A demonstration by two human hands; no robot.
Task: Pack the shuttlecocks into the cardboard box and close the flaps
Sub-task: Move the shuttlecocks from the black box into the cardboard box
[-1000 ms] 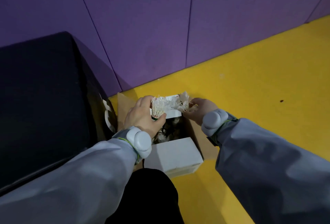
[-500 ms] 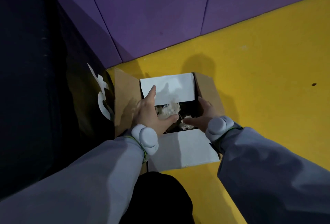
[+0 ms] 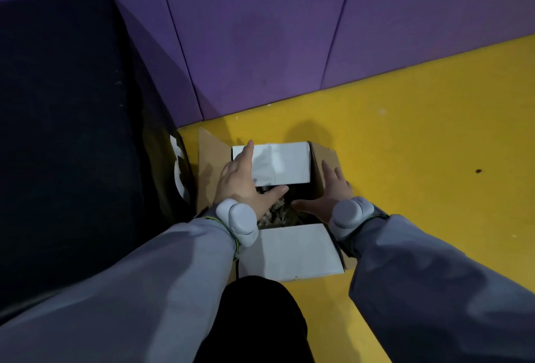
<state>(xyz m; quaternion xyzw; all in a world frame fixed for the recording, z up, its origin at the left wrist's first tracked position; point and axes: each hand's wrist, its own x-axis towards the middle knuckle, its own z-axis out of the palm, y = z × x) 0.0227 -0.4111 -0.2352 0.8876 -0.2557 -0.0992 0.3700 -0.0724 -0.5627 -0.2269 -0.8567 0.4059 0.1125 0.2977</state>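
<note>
A small cardboard box [image 3: 292, 252] stands on the yellow floor with its flaps spread. The far white flap [image 3: 285, 163] leans over the opening. The near white flap [image 3: 291, 251] lies outward towards me. White shuttlecocks [image 3: 276, 212] lie inside, dimly seen in the dark opening. My left hand [image 3: 241, 181] is flat and spread over the box's left edge, its fingertips on the far flap. My right hand [image 3: 330, 190] is spread against the brown right flap [image 3: 322, 157]. Neither hand holds anything.
A large dark padded block [image 3: 72, 131] with white lettering stands right against the box's left flap [image 3: 210, 160]. A purple padded wall [image 3: 289, 29] rises behind. Yellow floor [image 3: 434, 145] stretches to the right. My dark trouser knee [image 3: 254, 319] is just below the box.
The shuttlecocks held above the box a second ago have gone inside. Both hands have let go and opened out, moving from the opening onto the flaps.
</note>
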